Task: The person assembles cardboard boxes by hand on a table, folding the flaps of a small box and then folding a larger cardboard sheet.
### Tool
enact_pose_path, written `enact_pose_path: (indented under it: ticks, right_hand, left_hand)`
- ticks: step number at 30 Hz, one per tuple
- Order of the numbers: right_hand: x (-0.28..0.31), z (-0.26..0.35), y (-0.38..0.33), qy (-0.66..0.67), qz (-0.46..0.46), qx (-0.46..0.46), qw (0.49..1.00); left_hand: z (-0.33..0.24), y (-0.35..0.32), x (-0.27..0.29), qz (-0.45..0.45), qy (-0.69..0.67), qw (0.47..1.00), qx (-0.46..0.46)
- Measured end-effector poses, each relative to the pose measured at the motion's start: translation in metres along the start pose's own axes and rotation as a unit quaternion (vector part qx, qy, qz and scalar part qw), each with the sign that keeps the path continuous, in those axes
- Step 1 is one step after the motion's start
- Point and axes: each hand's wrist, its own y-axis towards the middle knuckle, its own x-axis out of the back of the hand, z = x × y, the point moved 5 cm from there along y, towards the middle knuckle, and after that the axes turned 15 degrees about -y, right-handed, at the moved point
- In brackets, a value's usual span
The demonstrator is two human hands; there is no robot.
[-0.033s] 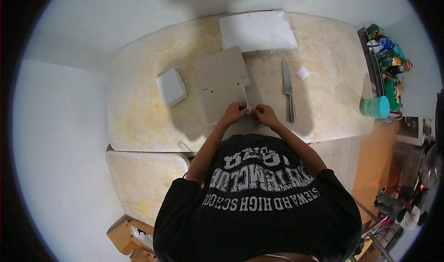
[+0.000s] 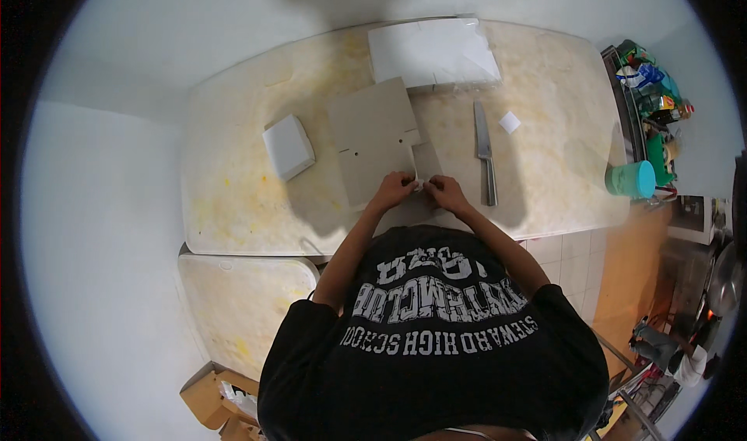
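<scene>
A flat grey-brown cardboard sheet (image 2: pixel 375 134) with slots and small holes lies in front of me on the table. At its near right corner, my left hand (image 2: pixel 397 188) and my right hand (image 2: pixel 447 193) meet with bent, closed fingers. Between the fingertips they pinch a small pale part (image 2: pixel 420 185) at the sheet's edge; its exact shape is hidden by the fingers. Right of the hands lies a kitchen knife (image 2: pixel 486 153), blade pointing away from me. A white folded box (image 2: pixel 289 147) sits to the left of the sheet.
The stained pale table (image 2: pixel 233 200) has a plastic-wrapped white stack (image 2: pixel 433 52) at the back and a small white paper square (image 2: pixel 510 122) beyond the knife. A teal cup (image 2: pixel 631 180) stands near the right edge. Packets crowd a rack (image 2: pixel 634 103). Another person (image 2: pixel 671 355) is far right.
</scene>
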Motion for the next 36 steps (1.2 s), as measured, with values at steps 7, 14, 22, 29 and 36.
enact_pose_path:
  ticks: [7,14,22,29,36]
  right_hand:
    - [-0.001,-0.006,0.003,-0.052,0.007,0.028,0.998]
    - [0.015,-0.007,0.02,-0.034,-0.066,-0.011,0.997]
    - [0.018,0.001,0.044,-0.178,0.051,0.064,0.981]
    - [0.015,-0.006,0.046,-0.242,-0.011,0.132,0.961]
    - [0.023,0.014,0.033,-0.31,-0.107,0.142,0.934]
  left_hand:
    - [-0.004,-0.002,-0.004,-0.05,-0.068,0.996,0.038]
    - [0.0,-0.016,-0.017,-0.043,-0.117,0.989,-0.074]
    - [-0.029,-0.029,-0.028,-0.044,0.276,0.924,-0.26]
    - [-0.029,-0.038,-0.032,-0.01,0.273,0.929,-0.25]
    - [-0.032,-0.03,-0.039,-0.039,0.378,0.876,-0.297]
